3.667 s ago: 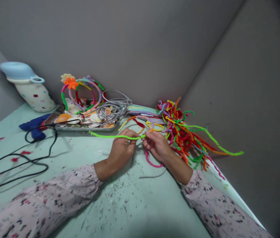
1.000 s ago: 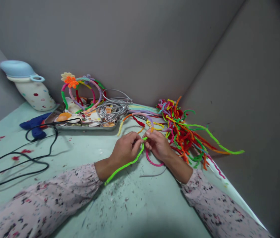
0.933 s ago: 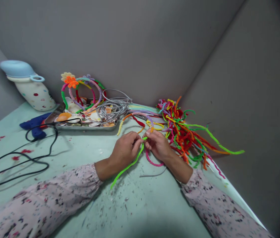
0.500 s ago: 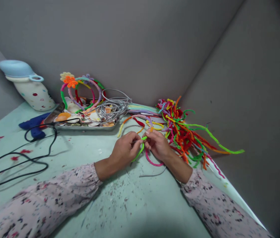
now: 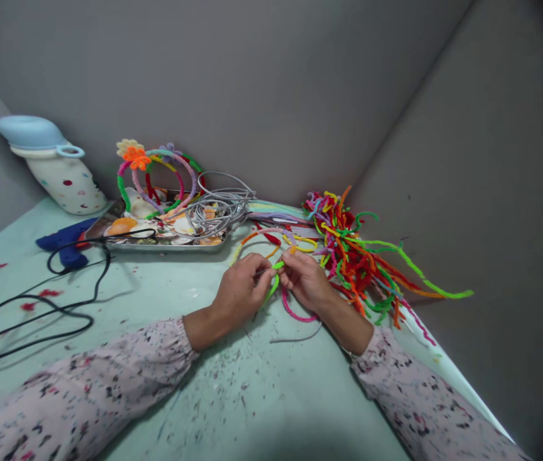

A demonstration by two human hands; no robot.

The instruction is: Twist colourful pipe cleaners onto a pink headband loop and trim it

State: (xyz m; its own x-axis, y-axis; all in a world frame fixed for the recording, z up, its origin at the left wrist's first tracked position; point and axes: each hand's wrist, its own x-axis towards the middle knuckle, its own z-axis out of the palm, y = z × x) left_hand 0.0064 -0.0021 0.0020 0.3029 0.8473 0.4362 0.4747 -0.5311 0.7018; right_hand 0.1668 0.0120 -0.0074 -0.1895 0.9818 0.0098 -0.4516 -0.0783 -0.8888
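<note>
My left hand [image 5: 245, 282] is closed, thumb against fingers, on a bright green pipe cleaner [image 5: 272, 285] and a thin grey wire running into the grip. Close beside it, my right hand [image 5: 304, 275] pinches the same wire, where the green winding begins. The wire is wrapped in coloured pipe cleaners and forms a loop [image 5: 271, 233] of orange, purple and yellow behind the hands. A pink wrapped stretch [image 5: 295, 314] curves below my right hand and ends in bare grey wire [image 5: 295, 340] on the table. My fingers hide part of the winding.
To the right lies a tangled heap of pipe cleaners [image 5: 348, 256]. A metal tray [image 5: 170, 248] holds scraps, wrapped hoops with flowers [image 5: 136, 158] and coiled grey wire [image 5: 223, 208]. On the left are a blue glue gun [image 5: 67, 242], its black cord [image 5: 93, 301] and a bottle [image 5: 67, 179].
Both hands stay nearly in place. The green pipe cleaner's hanging end and the loop behind the hands have shifted slightly, the loop's yellow end a little to the right.
</note>
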